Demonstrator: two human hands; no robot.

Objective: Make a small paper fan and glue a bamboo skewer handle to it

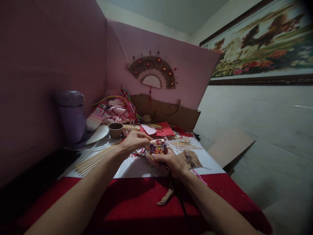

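Right of the brown cup (115, 130), the right hand (171, 162) cradles a small beaded item (157, 147) in a half-closed grip, the left hand (134, 142) pinched shut on its top: fiddly work that seems to want fingertip care.

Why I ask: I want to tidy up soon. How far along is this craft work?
One finished fan hangs on the pink board. In hand: the left hand and right hand hold a small colourful item, fingers closed on it. Left, it seems: the sticks lie loose on the table, and the brown paper piece sits unused.
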